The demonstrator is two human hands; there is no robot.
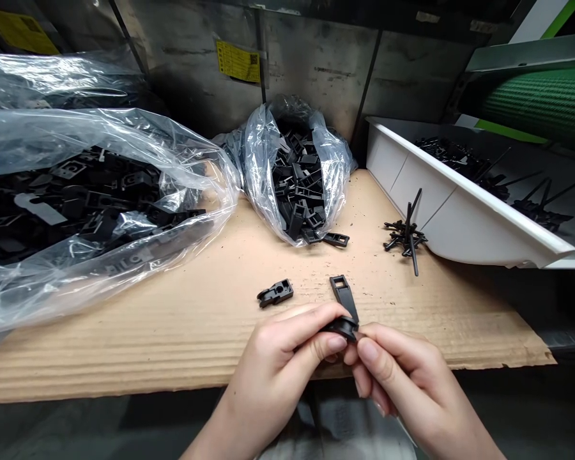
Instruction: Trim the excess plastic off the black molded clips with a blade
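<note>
Over the front edge of the cardboard, my left hand (287,358) pinches a small black plastic part (341,327) between thumb and fingers. My right hand (407,377) is closed at the right end of that part; its thumb and fingertips are pressed together, and what they hold is hidden. A long black piece with a square hole (344,298) extends just beyond my fingers; I cannot tell whether it is joined to the held part. Left of it, a black clip-like part (275,292) lies on the cardboard, apart from both hands.
A large clear bag (186,144) of black parts covers the left side. A smaller open bag (259,172) stands at the back, one piece (336,239) by its mouth. To the right are a cluster of black pins (406,237) and a white tray (412,172) holding more.
</note>
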